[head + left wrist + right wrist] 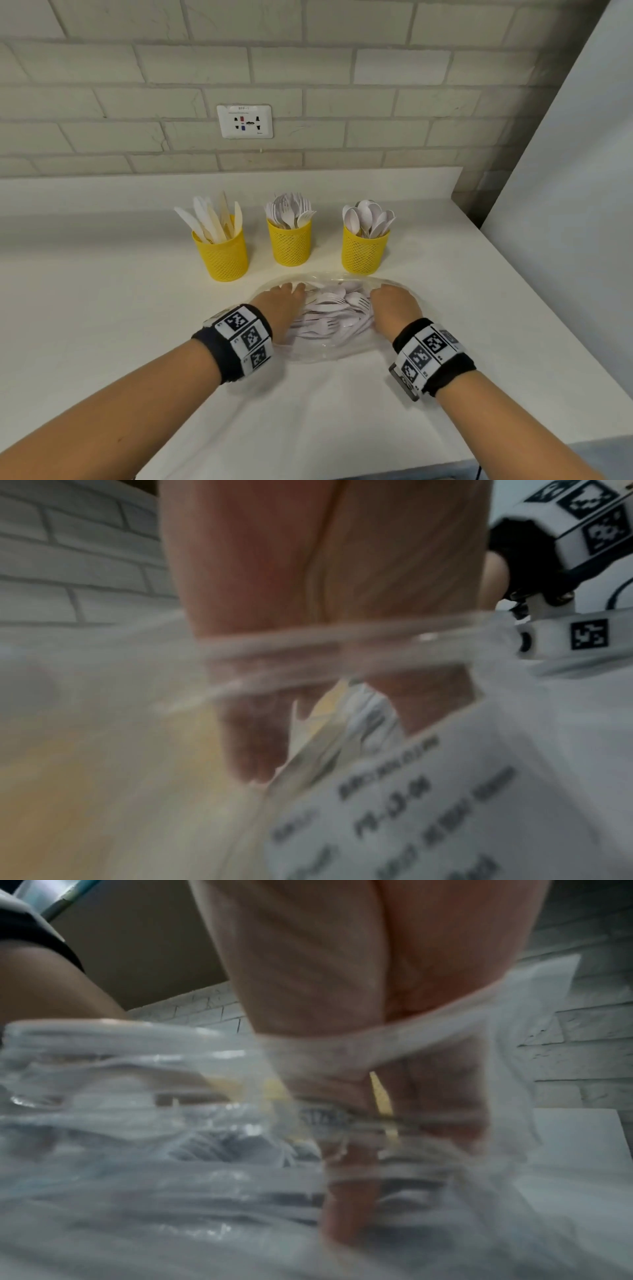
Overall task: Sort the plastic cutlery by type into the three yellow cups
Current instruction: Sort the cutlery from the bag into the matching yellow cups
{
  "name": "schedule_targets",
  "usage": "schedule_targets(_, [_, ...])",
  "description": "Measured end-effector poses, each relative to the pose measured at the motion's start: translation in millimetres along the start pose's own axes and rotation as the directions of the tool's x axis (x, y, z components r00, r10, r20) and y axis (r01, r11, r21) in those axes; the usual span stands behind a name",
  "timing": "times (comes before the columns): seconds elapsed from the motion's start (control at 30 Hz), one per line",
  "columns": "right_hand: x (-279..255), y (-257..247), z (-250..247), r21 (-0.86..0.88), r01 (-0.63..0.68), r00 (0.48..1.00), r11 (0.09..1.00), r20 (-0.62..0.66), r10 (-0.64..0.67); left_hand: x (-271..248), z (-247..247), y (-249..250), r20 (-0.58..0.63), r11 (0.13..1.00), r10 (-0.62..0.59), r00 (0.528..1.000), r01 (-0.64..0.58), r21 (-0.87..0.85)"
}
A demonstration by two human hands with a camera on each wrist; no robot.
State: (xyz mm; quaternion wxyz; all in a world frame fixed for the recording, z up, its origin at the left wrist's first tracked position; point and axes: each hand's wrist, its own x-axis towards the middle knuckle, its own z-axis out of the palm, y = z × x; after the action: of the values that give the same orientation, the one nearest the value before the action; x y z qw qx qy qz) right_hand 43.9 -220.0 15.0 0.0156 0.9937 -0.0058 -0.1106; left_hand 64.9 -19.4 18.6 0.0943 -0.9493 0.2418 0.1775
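Observation:
Three yellow mesh cups stand in a row on the white counter: the left cup (224,257) with knives, the middle cup (290,246) with forks, the right cup (363,253) with spoons. In front of them lies a clear plastic bag (329,346) with several white forks and other cutlery (335,308) inside. My left hand (284,298) reaches into its left side with fingers stretched forward. My right hand (394,301) is in its right side, knuckles up. The bag's rim (308,642) crosses my left palm (308,574). Blurred plastic (137,1096) veils my right hand's fingers (349,1204).
A brick wall with a white socket plate (245,121) rises behind the cups. A tall white panel (565,205) borders the counter on the right. The counter's front edge (342,472) runs just below my forearms. A printed label (411,804) is on the bag.

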Motion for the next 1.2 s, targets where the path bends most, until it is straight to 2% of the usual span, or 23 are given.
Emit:
schedule_targets(0.27, [7.2,-10.1,2.6,-0.033,0.075,0.997,0.997,-0.008,-0.075,17.3,-3.4,-3.4,-0.050,0.990,0.046,0.998,-0.052,-0.129])
schedule_targets(0.43, [7.9,-14.9,3.1,-0.011,0.089,0.996,0.996,-0.018,-0.089,24.7,-3.7,-1.5,-0.169,0.985,0.066,0.983,-0.091,-0.143])
schedule_targets(0.6, [7.6,-9.9,1.5,0.012,0.012,1.000,1.000,0.008,-0.012,34.8,-7.0,9.2,-0.222,0.980,0.063,0.973,-0.102,-0.168])
schedule_targets(0.73, [4.8,0.0,-0.3,-0.122,-0.029,0.999,0.992,0.036,0.033,37.4,1.6,8.2,-0.267,0.980,0.047,0.963,-0.096,-0.172])
schedule_targets(0.83, [5.4,-1.1,-2.6,-0.192,-0.008,1.000,0.981,0.025,0.013,40.3,8.5,0.9,-0.177,0.989,0.049,0.983,-0.072,-0.127])
schedule_targets(0.97, [8.0,-6.4,-6.3,-0.196,0.060,0.998,0.979,0.021,-0.057,43.7,9.2,-2.4,-0.068,0.986,0.038,0.997,-0.048,-0.157])
schedule_targets(1.1, [6.8,-7.5,-7.2,-0.149,0.110,0.994,0.983,0.016,-0.109,46.4,5.6,-4.7,-0.054,0.977,0.041,0.998,-0.051,-0.208])
schedule_targets(1.2, [3.2,-5.5,-6.8,-0.039,0.160,0.984,0.986,-0.072,-0.162,48.9,3.9,-7.3,-0.071,0.981,0.035,0.997,-0.048,-0.190])
